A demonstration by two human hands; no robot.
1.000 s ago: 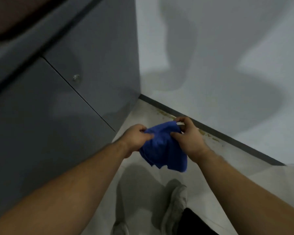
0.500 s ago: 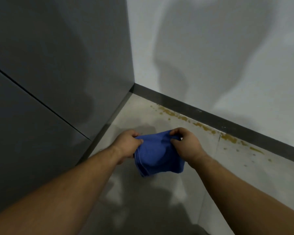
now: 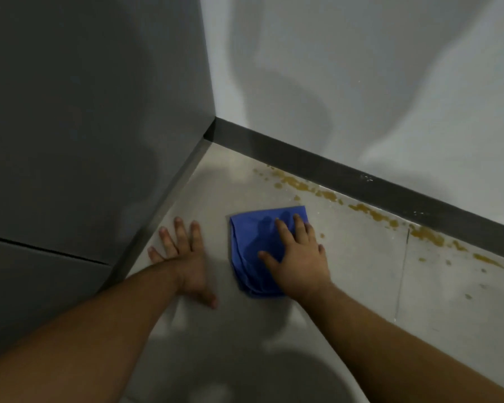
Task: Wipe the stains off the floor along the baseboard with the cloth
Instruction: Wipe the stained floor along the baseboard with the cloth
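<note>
Pale grey floor fills the lower frame, 1 thin seam running across it at right. White wall rises behind; dark grey cabinet panel stands at left, meeting the wall in a corner. Dark baseboard runs along the wall's foot, from the corner down to the right. Yellow-brown stains sit in a broken line on the floor just beside the baseboard, with smaller specks scattered farther right.

Blue cloth, folded, lies flat on the floor, near the stains but not on them. Right hand rests palm-down on the cloth, fingers spread, pressing rather than gripping. Left hand is flat on bare floor beside the cabinet base, fingers splayed, holding nothing, apart from the cloth.
</note>
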